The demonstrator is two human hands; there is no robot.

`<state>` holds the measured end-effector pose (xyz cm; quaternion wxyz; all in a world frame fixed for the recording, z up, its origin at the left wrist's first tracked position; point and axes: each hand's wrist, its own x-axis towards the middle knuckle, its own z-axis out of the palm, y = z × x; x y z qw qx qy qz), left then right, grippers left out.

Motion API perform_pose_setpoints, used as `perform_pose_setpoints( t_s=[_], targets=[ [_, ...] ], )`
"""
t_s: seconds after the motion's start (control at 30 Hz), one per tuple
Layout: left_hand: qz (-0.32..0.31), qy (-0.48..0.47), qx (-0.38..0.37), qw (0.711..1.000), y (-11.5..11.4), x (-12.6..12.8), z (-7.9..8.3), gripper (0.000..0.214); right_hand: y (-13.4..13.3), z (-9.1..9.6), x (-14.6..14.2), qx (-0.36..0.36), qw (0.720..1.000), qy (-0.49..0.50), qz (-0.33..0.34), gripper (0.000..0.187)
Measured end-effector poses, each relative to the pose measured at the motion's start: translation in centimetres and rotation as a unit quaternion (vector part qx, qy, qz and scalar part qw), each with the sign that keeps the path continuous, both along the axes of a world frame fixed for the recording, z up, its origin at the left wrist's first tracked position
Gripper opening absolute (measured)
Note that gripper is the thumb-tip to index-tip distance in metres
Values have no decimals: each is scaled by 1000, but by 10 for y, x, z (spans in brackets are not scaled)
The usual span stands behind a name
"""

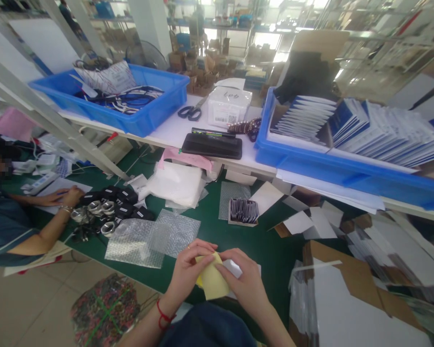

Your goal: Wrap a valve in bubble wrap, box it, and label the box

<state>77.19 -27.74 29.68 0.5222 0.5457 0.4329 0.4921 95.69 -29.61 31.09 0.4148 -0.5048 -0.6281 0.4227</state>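
Note:
A pale yellow slip of paper point(215, 282) is held up in front of my body, over the green table's near edge. My left hand point(190, 267) pinches its upper left edge between thumb and fingers. On the other side, my right hand point(244, 272) grips its upper right edge the same way. A brighter yellow bit shows behind the slip by my left fingers. White paper point(234, 268) lies beneath, partly hidden by my right hand. Beyond my hands stands a small open box point(243, 212) packed with thin packets.
Bubble-wrap bags point(139, 243) and black items with metal rings point(108, 209) lie left, near a co-worker's arm point(45, 236). Open cartons point(332, 289) crowd the right. A shelf above bears a cable-filled blue bin point(155, 123), scissors point(190, 113) and a blue tray point(311, 166) of booklets.

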Motion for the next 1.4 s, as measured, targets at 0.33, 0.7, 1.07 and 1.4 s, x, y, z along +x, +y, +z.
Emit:
perform_pose_setpoints(
  t_s=[0.33, 0.7, 1.07, 1.4],
  targets=[
    [-16, 49, -69, 996, -1, 3, 9, 23, 6, 1, 1, 5, 999, -37, 9, 11],
    [-32, 27, -193, 980, -4, 9, 9, 37, 11, -5, -2, -68, 997, -4, -27, 22],
    [-12, 90, -177, 980, -6, 7, -1, 44, 9, -13, -4, 135, 986, -77, -58, 8],
    [-33, 80, -217, 972, 0, 13, -1, 36, 11, -28, -6, 178, 975, -111, -78, 13]
  ],
)
